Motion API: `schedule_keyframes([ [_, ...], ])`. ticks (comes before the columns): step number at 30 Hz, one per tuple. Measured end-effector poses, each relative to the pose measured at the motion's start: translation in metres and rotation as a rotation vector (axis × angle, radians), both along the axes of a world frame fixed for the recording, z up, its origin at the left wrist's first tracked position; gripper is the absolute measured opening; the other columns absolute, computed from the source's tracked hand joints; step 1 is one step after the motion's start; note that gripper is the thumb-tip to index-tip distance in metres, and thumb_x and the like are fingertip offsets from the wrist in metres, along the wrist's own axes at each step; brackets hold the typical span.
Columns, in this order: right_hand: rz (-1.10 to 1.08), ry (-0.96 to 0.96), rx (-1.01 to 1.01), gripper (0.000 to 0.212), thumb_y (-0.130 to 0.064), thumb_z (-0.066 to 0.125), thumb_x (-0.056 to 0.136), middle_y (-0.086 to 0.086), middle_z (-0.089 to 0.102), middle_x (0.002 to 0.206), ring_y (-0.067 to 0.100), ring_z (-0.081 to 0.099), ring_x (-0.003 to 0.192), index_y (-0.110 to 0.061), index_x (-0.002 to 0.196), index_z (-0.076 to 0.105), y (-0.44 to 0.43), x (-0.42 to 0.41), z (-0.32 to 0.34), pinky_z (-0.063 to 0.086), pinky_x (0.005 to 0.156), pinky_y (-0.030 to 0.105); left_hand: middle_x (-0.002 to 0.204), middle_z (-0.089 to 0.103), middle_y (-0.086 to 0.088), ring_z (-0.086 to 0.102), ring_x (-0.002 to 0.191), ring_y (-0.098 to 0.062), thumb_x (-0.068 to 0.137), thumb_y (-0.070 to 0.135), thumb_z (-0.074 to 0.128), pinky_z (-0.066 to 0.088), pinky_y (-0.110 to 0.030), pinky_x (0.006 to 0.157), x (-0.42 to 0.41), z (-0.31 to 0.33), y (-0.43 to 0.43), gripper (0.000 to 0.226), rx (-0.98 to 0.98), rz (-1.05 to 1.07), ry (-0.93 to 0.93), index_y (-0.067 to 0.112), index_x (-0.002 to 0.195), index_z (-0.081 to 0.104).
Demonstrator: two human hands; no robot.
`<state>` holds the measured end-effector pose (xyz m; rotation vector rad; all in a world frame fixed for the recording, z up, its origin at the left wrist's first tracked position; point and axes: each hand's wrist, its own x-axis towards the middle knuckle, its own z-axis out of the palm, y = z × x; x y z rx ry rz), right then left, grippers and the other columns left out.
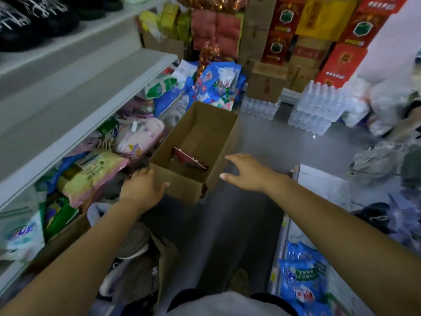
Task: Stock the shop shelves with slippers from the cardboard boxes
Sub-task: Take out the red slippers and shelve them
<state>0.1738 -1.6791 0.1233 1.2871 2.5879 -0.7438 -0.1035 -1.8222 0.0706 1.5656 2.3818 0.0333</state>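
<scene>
The brown cardboard box (pixel 182 185) is seen mid-scene, just right of the left shelf (pixel 68 124), with its long axis running near to far and angled slightly right. The top is open, and a dark red item (pixel 189 159) lies inside. The near-left corner is gripped by the left hand (pixel 143 185). The right hand (pixel 248 172) is held beside the right wall, fingers spread wide. Bottled water packs (pixel 319 106) are stacked far right.

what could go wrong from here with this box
Only the left hand holds the cardboard box, at one corner; the right hand is open beside it, so the box may tip and spill the red item inside. Its near right corner looks torn and could give way.
</scene>
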Motion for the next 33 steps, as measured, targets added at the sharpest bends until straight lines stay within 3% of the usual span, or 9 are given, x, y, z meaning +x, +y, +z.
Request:
schedule_keyframes([
  [7, 0.126, -0.102, -0.146, 0.075, -0.057, 0.054, 0.099, 0.005, 0.030, 0.164, 0.025, 0.029, 0.150, -0.019, 0.159, 0.029, 0.094, -0.017, -0.046, 0.031, 0.117, 0.040, 0.128, 0.060, -0.016, 0.059, 0.114, -0.036, 0.099, 0.054, 0.052, 0.048, -0.041, 0.083, 0.029, -0.044, 0.024, 0.053, -0.128, 0.287, -0.202, 0.014, 0.135, 0.049],
  [11, 0.208, -0.117, -0.196, 0.076, -0.057, 0.055, 0.098, 0.007, 0.032, 0.162, 0.027, 0.031, 0.149, -0.020, 0.158, 0.028, 0.144, -0.051, -0.074, 0.033, 0.119, 0.044, 0.147, 0.049, -0.014, 0.050, 0.130, -0.035, 0.100, 0.052, 0.052, 0.046, -0.043, 0.099, 0.020, -0.063, 0.048, 0.066, -0.126, 0.394, -0.235, 0.017, 0.152, 0.033],
  [14, 0.234, -0.115, -0.217, 0.075, -0.053, 0.055, 0.099, 0.007, 0.033, 0.162, 0.027, 0.030, 0.149, -0.019, 0.159, 0.027, 0.180, -0.083, -0.091, 0.034, 0.118, 0.045, 0.153, 0.045, -0.010, 0.047, 0.135, -0.033, 0.099, 0.059, 0.046, 0.045, -0.043, 0.103, 0.002, -0.076, 0.081, 0.068, -0.112, 0.419, -0.212, 0.019, 0.153, 0.035],
  [18, 0.154, -0.115, -0.299, 0.072, -0.051, 0.057, 0.099, 0.008, 0.040, 0.157, 0.028, 0.039, 0.143, -0.016, 0.156, 0.031, 0.225, -0.127, -0.116, 0.039, 0.114, 0.044, 0.140, 0.059, -0.010, 0.060, 0.120, -0.034, 0.082, 0.083, 0.024, 0.055, -0.050, 0.092, -0.048, -0.152, 0.117, 0.094, -0.069, 0.495, -0.324, 0.020, 0.150, 0.040],
  [22, -0.005, -0.089, -0.461, 0.059, -0.044, 0.060, 0.100, 0.007, 0.052, 0.148, 0.030, 0.048, 0.136, -0.019, 0.151, 0.042, 0.266, -0.162, -0.149, 0.042, 0.107, 0.041, 0.140, 0.056, -0.019, 0.057, 0.121, -0.040, 0.093, 0.067, 0.046, 0.051, -0.053, 0.096, -0.075, -0.178, 0.154, 0.079, -0.166, 0.688, -0.490, 0.010, 0.147, 0.042],
  [25, 0.054, -0.190, -0.475, 0.049, -0.041, 0.053, 0.104, 0.009, 0.053, 0.145, 0.031, 0.049, 0.135, -0.015, 0.145, 0.049, 0.295, -0.183, -0.185, 0.039, 0.104, 0.038, 0.134, 0.058, -0.020, 0.056, 0.121, -0.041, 0.099, 0.049, 0.056, 0.047, -0.046, 0.099, -0.081, -0.180, 0.189, 0.059, -0.126, 0.875, -0.612, 0.009, 0.142, 0.049],
  [28, 0.136, -0.269, -0.549, 0.026, -0.045, 0.050, 0.103, -0.006, 0.062, 0.110, 0.025, 0.058, 0.119, -0.026, 0.116, 0.062, 0.316, -0.198, -0.245, 0.040, 0.088, 0.033, 0.146, 0.050, -0.019, 0.052, 0.129, -0.041, 0.099, 0.050, 0.057, 0.045, -0.049, 0.106, -0.079, -0.200, 0.208, 0.069, -0.132, 1.068, -0.767, 0.016, 0.154, 0.035],
  [31, 0.198, -0.356, -0.577, 0.041, -0.049, 0.058, 0.097, -0.001, 0.062, 0.112, 0.019, 0.058, 0.116, -0.018, 0.124, 0.062, 0.328, -0.210, -0.306, 0.037, 0.086, 0.028, 0.144, 0.054, -0.008, 0.055, 0.128, -0.037, 0.078, 0.074, 0.065, 0.050, -0.054, 0.103, -0.071, -0.245, 0.202, 0.097, -0.093, 1.227, -0.865, 0.026, 0.155, 0.029],
  [33, 0.163, -0.354, -0.641, 0.057, -0.054, 0.065, 0.092, 0.001, 0.063, 0.123, 0.022, 0.059, 0.119, -0.019, 0.135, 0.056, 0.332, -0.220, -0.339, 0.042, 0.088, 0.030, 0.131, 0.058, -0.003, 0.060, 0.120, -0.032, 0.077, 0.069, 0.070, 0.054, -0.049, 0.096, -0.052, -0.262, 0.200, 0.092, -0.067, 1.388, -0.943, 0.020, 0.147, 0.034],
])
